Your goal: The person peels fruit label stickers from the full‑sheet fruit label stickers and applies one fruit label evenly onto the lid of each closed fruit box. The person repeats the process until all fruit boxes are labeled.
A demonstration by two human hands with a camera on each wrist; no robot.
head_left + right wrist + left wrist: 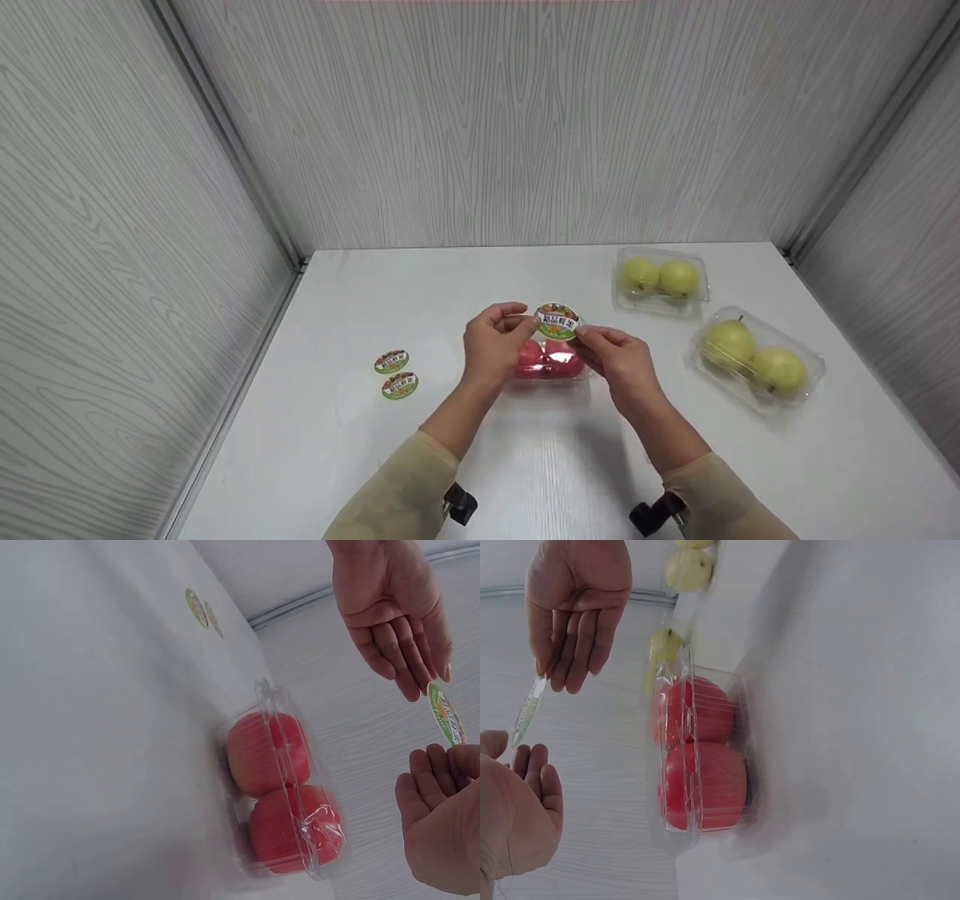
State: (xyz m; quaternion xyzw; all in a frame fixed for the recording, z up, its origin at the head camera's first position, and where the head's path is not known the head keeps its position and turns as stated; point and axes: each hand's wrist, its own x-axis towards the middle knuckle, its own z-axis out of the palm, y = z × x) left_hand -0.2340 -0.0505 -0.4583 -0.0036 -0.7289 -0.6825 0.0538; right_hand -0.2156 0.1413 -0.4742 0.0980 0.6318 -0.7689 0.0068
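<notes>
Behind and beside a white worktop [360,300], shows grey wood-grain panels [480,120] on three sides in the head view. Holds a round printed sticker [557,321] up off the worktop, pinching it by the left edge with the left grip [491,346] and by the lower right edge with the right grip [622,365]. Shows a clear box [551,383] of red apples [564,360] near the two grips, resting on the worktop. To the left, includes a far loose sticker [391,361] just beside a near loose sticker [400,385]. To the right, includes a far box [626,302] of yellow-green fruit [679,277] and a nearer, slanted box [796,352] of similar fruit. Wears beige sleeves [401,480], with a black clamp [460,505] by the left one.

From the left wrist, shows the sticker nearly edge-on between the two grips, apart from the clear box. Shows two apples side by side inside, with some yellow-green fruit beyond, partly cut off.

From the right wrist, shows the sticker's printed face at a slant, pinched at opposite edges. Shows both loose stickers lying flat, well apart from the clear box.
</notes>
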